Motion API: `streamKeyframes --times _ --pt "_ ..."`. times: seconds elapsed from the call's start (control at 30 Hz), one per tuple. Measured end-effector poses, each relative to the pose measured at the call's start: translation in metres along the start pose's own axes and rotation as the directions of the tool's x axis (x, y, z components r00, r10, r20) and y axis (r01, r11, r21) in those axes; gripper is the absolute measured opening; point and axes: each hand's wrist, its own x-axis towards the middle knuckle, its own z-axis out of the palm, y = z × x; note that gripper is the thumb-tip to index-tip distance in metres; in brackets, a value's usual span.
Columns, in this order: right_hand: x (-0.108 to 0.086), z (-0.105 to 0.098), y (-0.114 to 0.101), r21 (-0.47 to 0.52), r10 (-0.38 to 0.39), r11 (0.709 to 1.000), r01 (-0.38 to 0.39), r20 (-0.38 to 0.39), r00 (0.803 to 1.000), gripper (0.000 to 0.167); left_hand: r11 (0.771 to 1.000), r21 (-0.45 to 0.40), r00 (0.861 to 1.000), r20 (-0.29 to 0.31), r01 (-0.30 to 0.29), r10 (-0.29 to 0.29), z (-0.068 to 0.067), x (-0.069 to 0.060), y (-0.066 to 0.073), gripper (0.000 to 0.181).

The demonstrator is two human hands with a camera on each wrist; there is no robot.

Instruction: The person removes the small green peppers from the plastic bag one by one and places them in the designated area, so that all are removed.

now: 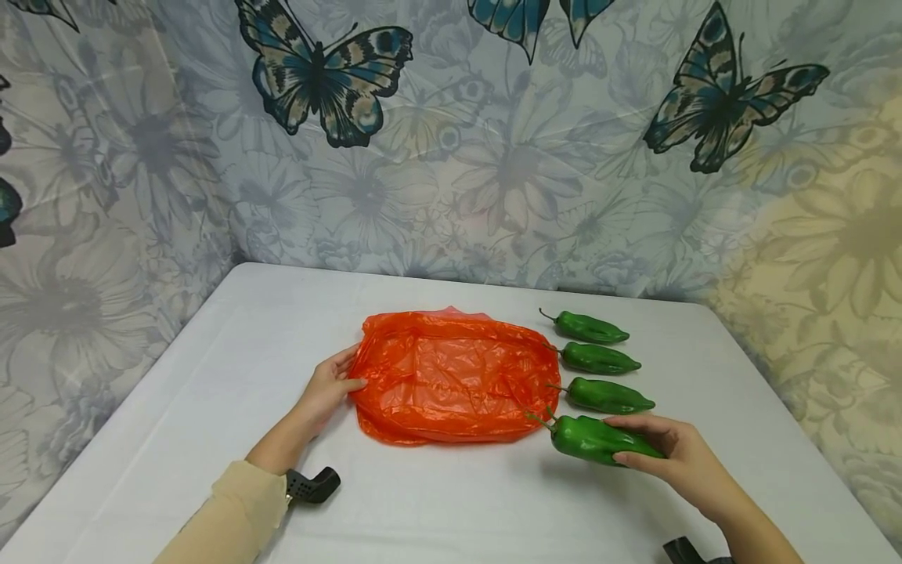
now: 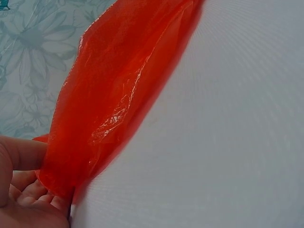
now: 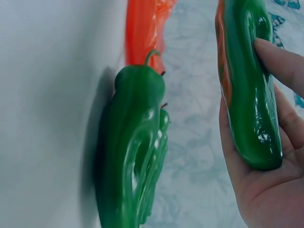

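An orange-red plastic bag (image 1: 458, 376) lies flattened on the table. My left hand (image 1: 330, 385) pinches its left edge between thumb and fingers; in the left wrist view the thumb lies over the film (image 2: 104, 90). My right hand (image 1: 669, 450) grips a long green pepper (image 1: 592, 440) just right of the bag's lower right corner. In the right wrist view the held pepper (image 3: 249, 95) is raised, with thumb on one side and fingers on the other. Beside it, apart from the hand, another green pepper (image 3: 128, 142) lies on the table, partly covering others behind.
Beyond the right hand, green peppers lie in a column along the bag's right side: a far one (image 1: 592, 328), a middle one (image 1: 599, 359) and a nearer one (image 1: 609, 395). Their stems point toward the bag. A white cloth covers the table (image 1: 437, 509); patterned fabric (image 1: 493, 157) hangs behind.
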Motion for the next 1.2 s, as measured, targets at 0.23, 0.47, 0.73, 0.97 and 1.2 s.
streamKeyframes --times 0.23,0.47,0.73,0.97,1.2 --pt "-0.01 -0.002 0.011 0.026 0.024 0.999 -0.024 0.009 1.0 0.039 1.0 0.0 1.0 0.001 -0.004 0.004 0.001 -0.001 0.001 0.066" --pt "-0.017 -0.003 0.019 0.004 0.04 0.999 -0.04 0.005 0.999 0.038 1.0 -0.003 1.0 0.008 -0.008 0.008 0.001 -0.002 0.0 0.066" --pt "-0.024 -0.004 0.028 0.004 0.142 0.99 -0.142 0.038 0.989 0.044 1.0 0.0 1.0 0.01 -0.016 0.016 0.0 -0.001 0.0 0.066" --pt "-0.03 -0.004 0.041 0.01 0.141 0.99 -0.142 0.06 0.988 0.042 1.0 -0.003 1.0 0.015 -0.018 0.018 0.0 0.001 -0.002 0.067" --pt "-0.036 -0.002 0.049 0.015 0.097 0.995 -0.098 0.063 0.993 0.04 1.0 0.015 1.0 0.016 -0.021 0.021 0.001 -0.001 0.0 0.066"
